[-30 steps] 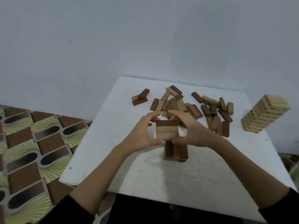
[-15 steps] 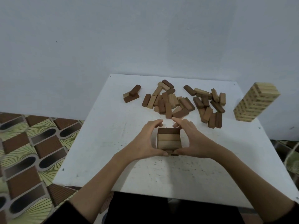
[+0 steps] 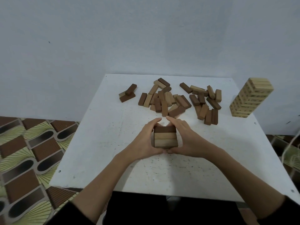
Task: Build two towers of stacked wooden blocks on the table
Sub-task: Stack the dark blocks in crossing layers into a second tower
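I see no container on the white table (image 3: 100, 143); the wooden pieces lie straight on its top. In front of me my left hand (image 3: 144, 140) and right hand (image 3: 188, 138) cup a low stack of blocks (image 3: 165, 136) from either side, each grip curled round it: fingers wrap its far side, their tips nearly meeting above it, and the thumbs come together at its near bottom edge. The top layer of that stack is three blocks side by side, one dark brown at the far side and two pale ones nearer me. A sliver of a lower layer shows under the thumbs; I cannot tell how many layers sit beneath. The stack stands near the middle of the table, well in from every edge.

Beyond the hands, the loose blocks (image 3: 172, 99) lie scattered in a heap of dark and pale pieces across the far half, and the nearest of them lie just beyond my fingertips. A small cluster of three blocks (image 3: 128, 94) sits apart at the far left. At the far right corner stands a tall pale tower (image 3: 250, 98), close to the right edge. The near strip of the table between my forearms is bare, speckled surface, as is the left side. Patterned floor (image 3: 27, 153) lies beyond the left edge
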`<state>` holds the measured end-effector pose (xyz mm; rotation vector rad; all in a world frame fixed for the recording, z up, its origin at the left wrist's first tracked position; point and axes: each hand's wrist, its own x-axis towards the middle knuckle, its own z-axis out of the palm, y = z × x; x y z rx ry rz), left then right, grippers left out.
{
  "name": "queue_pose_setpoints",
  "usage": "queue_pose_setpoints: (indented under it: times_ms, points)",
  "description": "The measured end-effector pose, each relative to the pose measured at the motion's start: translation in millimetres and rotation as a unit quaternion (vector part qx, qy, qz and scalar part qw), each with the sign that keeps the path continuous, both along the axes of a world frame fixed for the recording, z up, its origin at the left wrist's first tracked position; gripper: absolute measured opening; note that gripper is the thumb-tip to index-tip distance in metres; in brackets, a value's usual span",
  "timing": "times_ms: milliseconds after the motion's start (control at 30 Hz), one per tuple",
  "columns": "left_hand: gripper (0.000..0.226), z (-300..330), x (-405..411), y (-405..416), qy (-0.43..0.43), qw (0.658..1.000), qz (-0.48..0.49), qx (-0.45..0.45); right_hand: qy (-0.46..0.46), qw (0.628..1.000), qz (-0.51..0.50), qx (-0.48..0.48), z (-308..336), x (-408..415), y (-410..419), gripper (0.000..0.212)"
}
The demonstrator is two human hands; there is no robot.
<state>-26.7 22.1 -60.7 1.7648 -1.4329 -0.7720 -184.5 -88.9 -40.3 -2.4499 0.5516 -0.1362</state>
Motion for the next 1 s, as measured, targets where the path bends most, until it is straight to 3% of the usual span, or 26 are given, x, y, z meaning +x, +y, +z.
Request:
queue_pose_setpoints:
  times_ms: [333,500,800,1000]
  points:
    - [0.104,-1.3,-2.2,1.2,0.075,0.997,0.026,0.02,-0.016,1.0,-0.013,0.006,-4.1,1.5,1.7,0.104]
    - [0.118,-13.1,-11.8,12.3,0.149,0.987,0.035,0.049,-0.082,0.984,-0.104,0.121,-14.4,-6.0,16.8,0.11]
    - [0.116,-24.4,-28.2,17.1,0.012,0.997,0.072,0.024,-0.061,0.987,-0.139,0.044,-41.2,-8.8,37.1,0.104]
    - [0.114,-25.9,-28.5,15.7,-0.012,0.997,0.071,0.024,-0.075,0.988,-0.136,0.013,-45.8,-7.3,39.7,0.097]
